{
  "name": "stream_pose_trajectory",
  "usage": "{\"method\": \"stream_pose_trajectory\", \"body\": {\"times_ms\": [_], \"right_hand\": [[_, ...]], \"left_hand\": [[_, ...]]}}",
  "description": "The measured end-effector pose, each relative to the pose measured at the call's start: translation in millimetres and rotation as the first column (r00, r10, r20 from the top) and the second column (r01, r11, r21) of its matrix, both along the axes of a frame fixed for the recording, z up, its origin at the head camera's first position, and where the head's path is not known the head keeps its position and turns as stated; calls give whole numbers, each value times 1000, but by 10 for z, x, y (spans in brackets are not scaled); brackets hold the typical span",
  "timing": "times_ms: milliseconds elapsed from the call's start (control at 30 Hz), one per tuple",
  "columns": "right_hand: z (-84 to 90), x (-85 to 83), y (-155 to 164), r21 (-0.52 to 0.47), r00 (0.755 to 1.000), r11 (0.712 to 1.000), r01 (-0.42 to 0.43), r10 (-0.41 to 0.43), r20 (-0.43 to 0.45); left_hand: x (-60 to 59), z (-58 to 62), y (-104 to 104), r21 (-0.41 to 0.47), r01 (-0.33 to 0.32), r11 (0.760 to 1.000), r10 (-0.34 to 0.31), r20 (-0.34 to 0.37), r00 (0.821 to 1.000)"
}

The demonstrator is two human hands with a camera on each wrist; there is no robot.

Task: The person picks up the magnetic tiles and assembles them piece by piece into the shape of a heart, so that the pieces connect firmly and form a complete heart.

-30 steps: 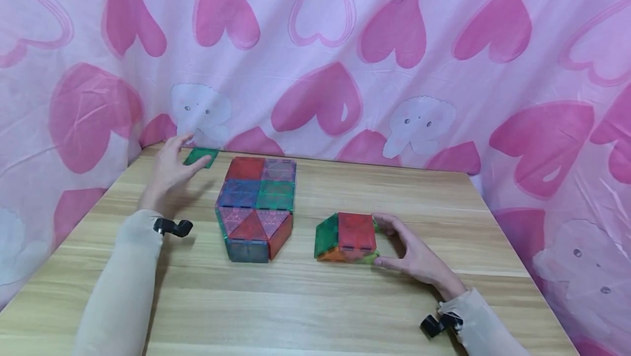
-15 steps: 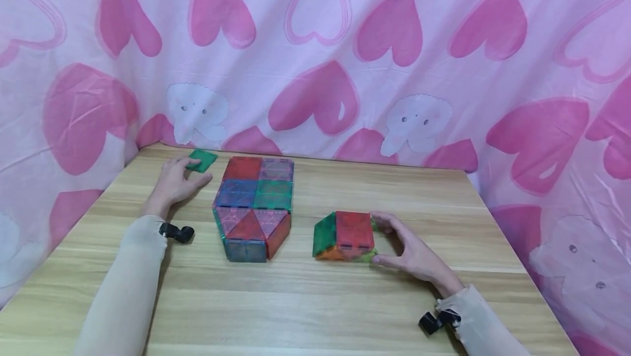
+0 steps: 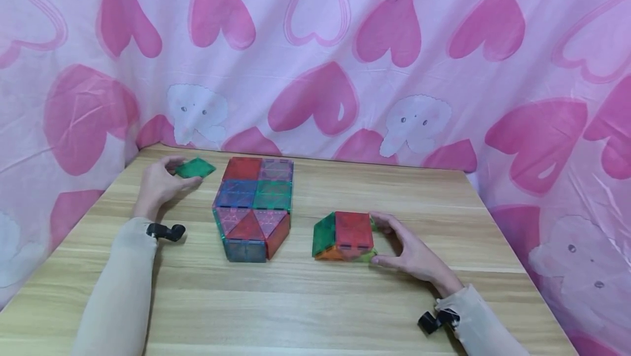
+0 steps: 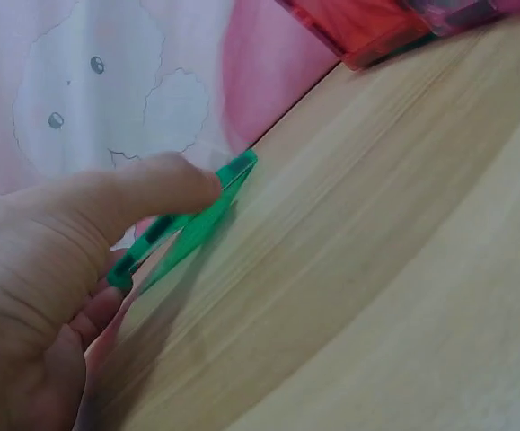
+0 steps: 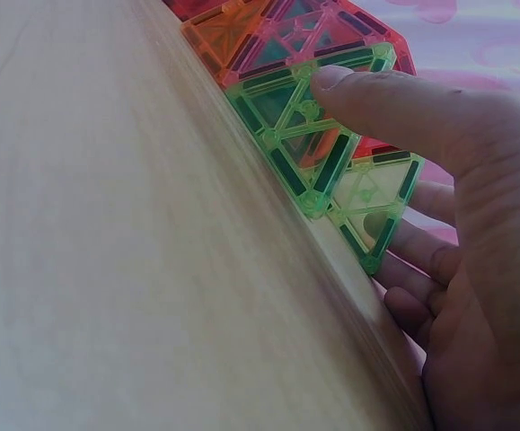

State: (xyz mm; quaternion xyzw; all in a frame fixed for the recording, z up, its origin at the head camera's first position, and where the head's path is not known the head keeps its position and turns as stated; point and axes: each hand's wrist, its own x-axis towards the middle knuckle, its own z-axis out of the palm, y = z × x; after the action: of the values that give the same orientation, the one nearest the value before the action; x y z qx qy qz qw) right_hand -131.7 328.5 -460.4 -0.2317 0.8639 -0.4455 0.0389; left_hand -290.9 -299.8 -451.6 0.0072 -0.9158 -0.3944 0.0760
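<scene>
My left hand (image 3: 162,181) pinches a small green square tile (image 3: 194,168) between thumb and fingers at the far left of the wooden table (image 3: 315,301); the same green tile (image 4: 188,226) is tilted up off the wood in the left wrist view. My right hand (image 3: 411,249) grips a small tile block (image 3: 345,235) with a red top, green side and orange base. In the right wrist view my thumb (image 5: 394,103) presses on its light green triangle tiles (image 5: 318,153). A flat tile structure (image 3: 253,205) of red, purple, blue and green pieces stands between the hands.
A pink curtain (image 3: 345,60) with hearts closes off the back and both sides of the table. Black wrist cameras (image 3: 165,231) sit on both sleeves. Bare wood spreads across the front of the table.
My left hand came down onto the green square tile, took hold of it and drew it slightly left, tilting it up. My right hand stayed on the small block.
</scene>
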Motion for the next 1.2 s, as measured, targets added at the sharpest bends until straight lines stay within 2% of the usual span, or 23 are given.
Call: {"method": "stream_pose_trajectory", "body": {"times_ms": [167, 300, 400, 467, 567, 600, 667, 733, 800, 867, 933, 1067, 1167, 1200], "right_hand": [[-11, -15, 13, 5, 1000, 1000, 0, 0, 8], [-22, -20, 10, -3, 1000, 1000, -9, 9, 6], [-20, -15, 7, -8, 1000, 1000, -10, 10, 4], [-16, -11, 9, -7, 1000, 1000, -9, 9, -1], [-7, -9, 13, -1, 1000, 1000, -3, 3, -10], [-5, -10, 15, 4, 1000, 1000, -2, 2, -11], [-1, -11, 17, 9, 1000, 1000, -1, 1, -12], [1, -13, 18, 10, 1000, 1000, 1, -1, -8], [0, -18, 17, 7, 1000, 1000, 2, -2, -5], [-2, -21, 13, 4, 1000, 1000, 3, -3, -5], [-4, -24, 9, -1, 1000, 1000, 2, -2, -6], [-5, -23, 7, -6, 1000, 1000, -4, 4, -5], [-7, -17, 24, -3, 1000, 1000, -5, 5, -6], [-8, -14, 33, -3, 1000, 1000, -2, 2, -8]], "left_hand": [[14, 28, -22, 14, -31, 999, 30, 26, 999], [51, 137, 13, 130, -44, 991, 47, -24, 999], [67, 318, 79, 213, -25, 977, 50, -112, 992], [81, 495, 152, 266, 10, 964, 36, -169, 985], [115, 798, 328, 309, 95, 946, -4, -280, 960], [139, 904, 410, 326, 143, 935, -31, -326, 945], [211, 1099, 598, 335, 252, 908, -95, -422, 902], [302, 1271, 809, 313, 374, 873, -183, -501, 846], [400, 1405, 1032, 270, 493, 827, -286, -553, 783], [505, 1488, 1248, 214, 577, 788, -383, -563, 732], [606, 1537, 1461, 143, 622, 770, -459, -552, 696], [809, 1546, 1848, 27, 662, 749, -568, -486, 664], [924, 1493, 2151, -27, 709, 705, -638, -463, 616], [952, 1468, 2260, -43, 727, 685, -659, -461, 594]]}}
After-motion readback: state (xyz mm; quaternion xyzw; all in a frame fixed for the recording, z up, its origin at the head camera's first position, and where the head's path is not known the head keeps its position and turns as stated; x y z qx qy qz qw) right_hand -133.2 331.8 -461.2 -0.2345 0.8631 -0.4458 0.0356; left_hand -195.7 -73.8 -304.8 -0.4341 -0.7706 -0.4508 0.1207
